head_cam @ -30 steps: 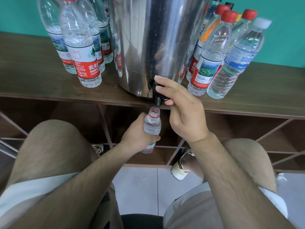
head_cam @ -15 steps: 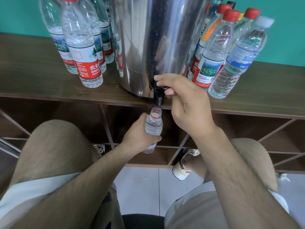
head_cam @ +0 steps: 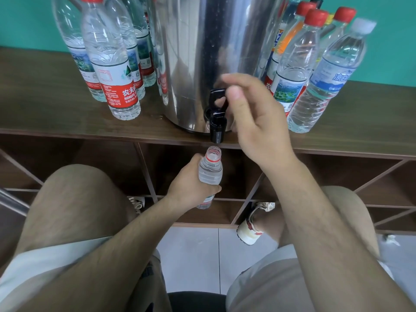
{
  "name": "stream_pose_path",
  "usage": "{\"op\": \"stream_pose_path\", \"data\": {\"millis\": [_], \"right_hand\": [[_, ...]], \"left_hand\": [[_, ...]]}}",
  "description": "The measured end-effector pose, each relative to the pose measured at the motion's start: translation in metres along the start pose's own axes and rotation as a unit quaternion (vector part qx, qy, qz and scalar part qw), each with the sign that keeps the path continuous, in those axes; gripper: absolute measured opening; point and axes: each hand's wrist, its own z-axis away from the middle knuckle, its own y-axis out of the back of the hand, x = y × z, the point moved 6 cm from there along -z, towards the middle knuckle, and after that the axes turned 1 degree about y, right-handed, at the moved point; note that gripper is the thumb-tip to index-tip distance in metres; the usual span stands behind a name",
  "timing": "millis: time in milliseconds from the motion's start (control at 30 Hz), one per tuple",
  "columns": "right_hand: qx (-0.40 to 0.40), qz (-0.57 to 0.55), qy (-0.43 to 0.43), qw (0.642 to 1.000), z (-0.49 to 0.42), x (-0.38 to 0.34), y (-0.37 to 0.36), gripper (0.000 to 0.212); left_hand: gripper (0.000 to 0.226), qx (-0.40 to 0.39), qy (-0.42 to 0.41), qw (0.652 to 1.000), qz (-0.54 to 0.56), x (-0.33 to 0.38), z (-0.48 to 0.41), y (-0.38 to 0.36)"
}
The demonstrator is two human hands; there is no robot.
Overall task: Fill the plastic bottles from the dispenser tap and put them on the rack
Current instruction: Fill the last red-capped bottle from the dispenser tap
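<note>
My left hand (head_cam: 191, 183) grips a small uncapped plastic bottle (head_cam: 210, 170) upright, its mouth just below the black tap (head_cam: 217, 115) of the steel dispenser (head_cam: 202, 52). The bottle looks nearly full of water. The tap's lever stands upright. My right hand (head_cam: 254, 122) hovers just right of the lever with fingers loosely spread, holding nothing. The dispenser stands on the wooden rack top (head_cam: 45, 109).
Several capped bottles (head_cam: 112, 70) stand left of the dispenser and several more bottles (head_cam: 315, 70) on its right. Under the top are open rack compartments (head_cam: 90, 167) with slanted dividers. My knees and sandalled feet are below, over white floor tiles (head_cam: 191, 255).
My right hand has come off the tap lever, which has swung back upright. The bottle has dropped slightly away from the spout.
</note>
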Motion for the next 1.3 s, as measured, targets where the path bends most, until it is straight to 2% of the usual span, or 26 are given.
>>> {"op": "stream_pose_path", "data": {"millis": [33,100,167,233,400,500,567,667,733,833,1000,1100,1300], "right_hand": [[0.035,-0.012,-0.024,0.999,0.005,0.009,0.008,0.022],[0.068,0.041,-0.087,0.993,0.014,0.032,0.022,0.016],[0.034,0.148,-0.149,0.977,0.022,0.056,0.03,0.009],[-0.013,0.221,-0.192,0.956,0.029,0.072,0.028,0.013],[-0.077,0.307,-0.236,0.919,0.029,0.082,0.012,0.035],[-0.093,0.342,-0.257,0.899,0.025,0.087,0.009,0.036],[-0.09,0.333,-0.259,0.902,0.023,0.086,0.011,0.032],[-0.095,0.28,-0.223,0.929,0.024,0.077,0.016,0.03],[-0.163,0.239,-0.192,0.938,0.032,0.07,0.013,0.033],[-0.267,0.193,-0.185,0.926,0.044,0.062,-0.002,0.041],[-0.25,0.107,-0.189,0.943,0.044,0.057,-0.012,0.037],[-0.268,0.134,-0.176,0.938,0.044,0.055,-0.01,0.03],[-0.32,0.126,-0.169,0.924,0.047,0.051,-0.015,0.036]], "left_hand": [[0.064,-0.001,-0.002,1.0,-0.003,0.0,-0.001,0.0],[0.064,-0.002,-0.002,1.0,-0.007,0.001,-0.001,0.0],[0.065,-0.002,-0.003,1.0,-0.009,0.002,-0.001,-0.001],[0.065,-0.001,-0.002,1.0,-0.011,0.002,-0.001,0.0],[0.066,-0.001,0.0,1.0,-0.017,0.002,0.0,0.0],[0.066,-0.003,0.001,1.0,-0.018,0.005,0.001,0.001],[0.065,-0.004,0.002,1.0,-0.014,0.006,0.002,0.001],[0.064,-0.007,0.009,1.0,-0.006,0.007,0.003,0.003],[0.064,-0.01,0.015,1.0,0.001,0.008,0.005,0.003],[0.064,-0.009,0.021,1.0,-0.001,0.01,0.006,0.004],[0.062,-0.016,0.019,0.999,-0.048,0.012,0.009,0.002],[0.058,-0.027,0.015,0.997,-0.07,0.014,0.011,0.001],[0.058,-0.062,0.015,0.991,-0.114,0.016,0.014,-0.004]]}}
